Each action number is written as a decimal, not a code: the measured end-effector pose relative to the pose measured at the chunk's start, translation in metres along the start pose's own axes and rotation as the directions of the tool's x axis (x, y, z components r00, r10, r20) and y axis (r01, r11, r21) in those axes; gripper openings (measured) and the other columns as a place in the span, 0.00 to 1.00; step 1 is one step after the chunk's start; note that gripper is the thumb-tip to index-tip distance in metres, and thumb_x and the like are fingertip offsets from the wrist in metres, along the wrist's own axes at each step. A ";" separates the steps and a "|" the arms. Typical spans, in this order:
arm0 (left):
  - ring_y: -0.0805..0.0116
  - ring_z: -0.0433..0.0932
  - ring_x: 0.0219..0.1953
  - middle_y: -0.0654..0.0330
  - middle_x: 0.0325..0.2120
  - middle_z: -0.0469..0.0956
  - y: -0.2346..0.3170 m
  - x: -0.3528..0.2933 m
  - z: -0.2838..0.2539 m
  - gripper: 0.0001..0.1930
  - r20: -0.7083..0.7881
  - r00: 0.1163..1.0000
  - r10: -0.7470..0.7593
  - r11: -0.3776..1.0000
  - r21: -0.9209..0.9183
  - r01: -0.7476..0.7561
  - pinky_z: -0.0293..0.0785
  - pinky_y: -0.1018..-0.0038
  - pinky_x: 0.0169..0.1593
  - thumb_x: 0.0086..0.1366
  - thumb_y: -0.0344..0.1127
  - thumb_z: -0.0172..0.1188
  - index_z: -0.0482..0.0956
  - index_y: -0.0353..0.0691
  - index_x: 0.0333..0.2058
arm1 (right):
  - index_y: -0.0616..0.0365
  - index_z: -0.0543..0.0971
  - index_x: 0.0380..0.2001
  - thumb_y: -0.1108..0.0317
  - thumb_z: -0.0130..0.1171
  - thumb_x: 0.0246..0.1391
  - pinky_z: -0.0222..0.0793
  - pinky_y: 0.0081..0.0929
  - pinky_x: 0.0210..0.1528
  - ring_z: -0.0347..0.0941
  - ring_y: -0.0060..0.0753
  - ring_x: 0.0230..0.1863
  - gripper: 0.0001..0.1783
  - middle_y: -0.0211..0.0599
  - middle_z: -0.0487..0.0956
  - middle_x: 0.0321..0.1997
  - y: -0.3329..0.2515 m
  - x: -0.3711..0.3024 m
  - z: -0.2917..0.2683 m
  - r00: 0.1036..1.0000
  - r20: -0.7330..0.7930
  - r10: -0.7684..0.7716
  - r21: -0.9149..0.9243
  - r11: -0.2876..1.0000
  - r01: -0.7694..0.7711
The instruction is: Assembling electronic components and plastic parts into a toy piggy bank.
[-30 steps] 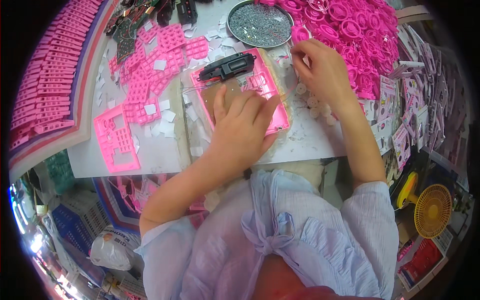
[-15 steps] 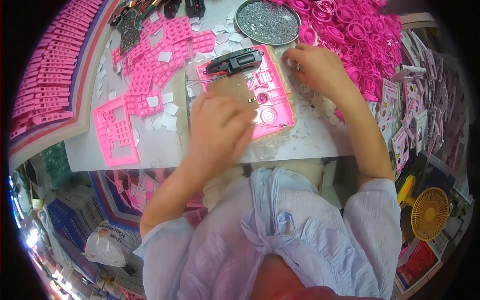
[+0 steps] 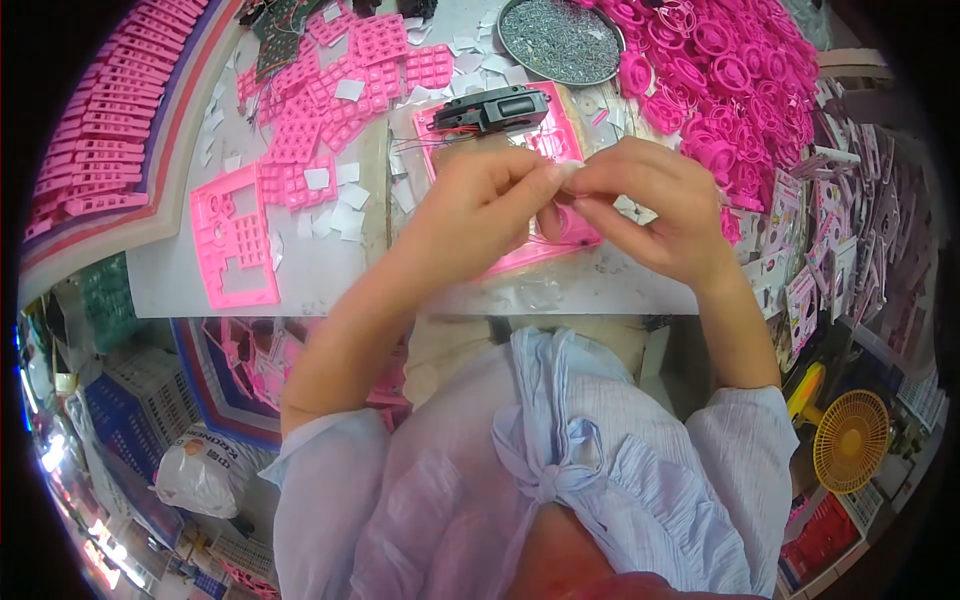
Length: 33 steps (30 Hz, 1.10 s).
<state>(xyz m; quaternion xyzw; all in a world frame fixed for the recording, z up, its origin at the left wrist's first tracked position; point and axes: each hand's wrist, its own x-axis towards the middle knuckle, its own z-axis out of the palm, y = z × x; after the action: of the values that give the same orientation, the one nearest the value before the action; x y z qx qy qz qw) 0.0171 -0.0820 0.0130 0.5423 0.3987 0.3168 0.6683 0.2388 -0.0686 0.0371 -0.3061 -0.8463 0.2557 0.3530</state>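
My left hand [image 3: 465, 215] and my right hand [image 3: 665, 200] meet over a pink plastic housing [image 3: 540, 257]. Between their pinched fingertips is a small white piece [image 3: 570, 174], its exact kind mostly hidden by the fingers. Both hands have their fingers closed and hide much of the housing's inside. Along the far side of the housing lies a black plastic battery-box-like part [image 3: 492, 110] with thin wires running from it. Beside the housing's right edge, some pale round pieces [image 3: 632, 208] show partly under my right hand.
A round tray of small screws [image 3: 560, 40] stands at the back, with a heap of pink round parts [image 3: 710, 70] to its right. Pink keypads [image 3: 375, 65] and white paper squares [image 3: 350, 210] lie left. A pink frame [image 3: 235, 240] sits near the table's left edge.
My left hand has left the brown board on the housing and moved right. My right hand has come in from the pale round pieces, and the fingertips now meet at the small white piece.
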 end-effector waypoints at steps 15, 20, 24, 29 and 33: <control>0.51 0.73 0.51 0.54 0.50 0.76 -0.030 -0.023 0.008 0.15 0.172 0.836 0.522 0.291 0.885 -0.364 0.72 0.61 0.51 0.54 0.32 0.66 0.81 0.41 0.42 | 0.52 0.80 0.32 0.71 0.67 0.45 0.74 0.33 0.37 0.76 0.43 0.36 0.08 0.35 0.79 0.31 0.018 0.000 0.028 0.999 0.008 0.049 -0.387 0.921 -0.042; 0.51 0.73 0.52 0.53 0.52 0.76 -0.040 -0.030 0.007 0.17 0.132 0.830 0.542 0.350 0.862 -0.366 0.71 0.59 0.55 0.54 0.31 0.65 0.81 0.38 0.44 | 0.55 0.80 0.30 0.72 0.67 0.42 0.73 0.38 0.45 0.70 0.47 0.49 0.08 0.34 0.77 0.46 0.020 -0.001 0.044 0.996 0.039 0.085 -0.406 0.912 -0.062; 0.51 0.73 0.53 0.53 0.52 0.76 -0.043 -0.030 0.007 0.17 0.108 0.825 0.555 0.375 0.853 -0.363 0.71 0.59 0.55 0.54 0.31 0.65 0.81 0.37 0.44 | 0.58 0.80 0.28 0.74 0.66 0.40 0.71 0.40 0.48 0.68 0.49 0.49 0.08 0.35 0.76 0.46 0.015 0.001 0.047 0.988 0.045 0.148 -0.452 0.885 -0.112; 0.51 0.73 0.53 0.52 0.52 0.76 -0.044 -0.033 0.006 0.17 0.097 0.829 0.551 0.393 0.846 -0.360 0.71 0.59 0.55 0.53 0.30 0.65 0.81 0.37 0.44 | 0.61 0.79 0.26 0.74 0.65 0.38 0.68 0.41 0.49 0.66 0.52 0.47 0.08 0.39 0.75 0.44 0.013 0.005 0.055 0.963 0.031 0.269 -0.449 0.864 -0.227; 0.50 0.72 0.54 0.52 0.53 0.75 -0.045 -0.033 0.004 0.18 0.109 0.832 0.544 0.395 0.842 -0.368 0.71 0.59 0.56 0.53 0.30 0.65 0.81 0.37 0.44 | 0.59 0.77 0.32 0.75 0.65 0.38 0.65 0.42 0.51 0.65 0.53 0.45 0.13 0.43 0.74 0.43 0.015 0.002 0.060 0.931 -0.008 0.366 -0.376 0.861 -0.342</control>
<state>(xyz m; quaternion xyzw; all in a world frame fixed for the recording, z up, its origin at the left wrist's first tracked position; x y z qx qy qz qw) 0.0044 -0.1216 -0.0241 0.8489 0.3946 0.3066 0.1724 0.1981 -0.0700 -0.0090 -0.5089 -0.8194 0.1612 0.2088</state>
